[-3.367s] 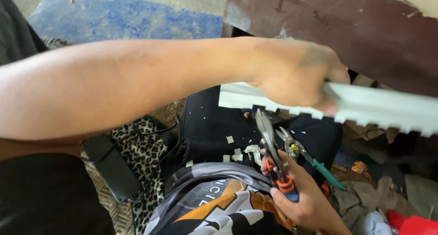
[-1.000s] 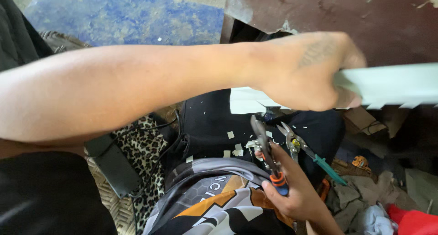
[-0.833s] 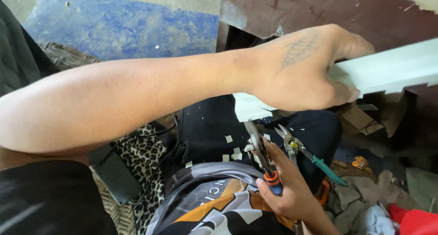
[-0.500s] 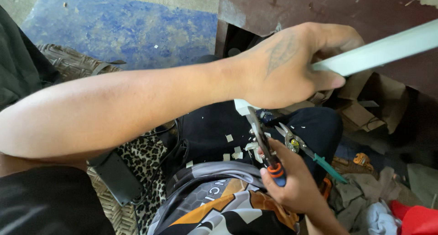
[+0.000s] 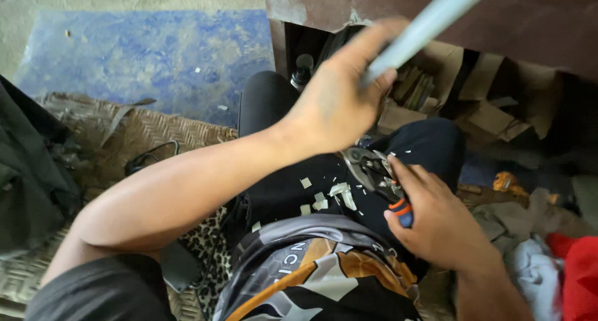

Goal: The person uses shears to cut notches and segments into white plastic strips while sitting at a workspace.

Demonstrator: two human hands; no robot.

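Strip: pale grey-green strip raised at the top of the view, slanting up to the right, blurred; its lower end sits in the left hand.
Left hand: fingers wrapped round the strip's lower end, thumb pressed on it; the bare forearm reaches across the middle of the view from the lower left.
Snips: metal cutters with orange and dark handles, lying over the lap, blades pointing up and left; whether the blades are apart or together cannot be told.
Right hand: right hand closed round the handles of the snips, low and to the right of the left hand, well apart from the strip.
Lap: black trousers dotted with small pale offcuts just left of the snips.
Near: patterned black, grey and orange cloth below the offcuts; leopard-print cloth beside it.
Around: woven mat and blue floor patch to the left; cardboard pieces under a brown panel behind; red cloth at the right edge.
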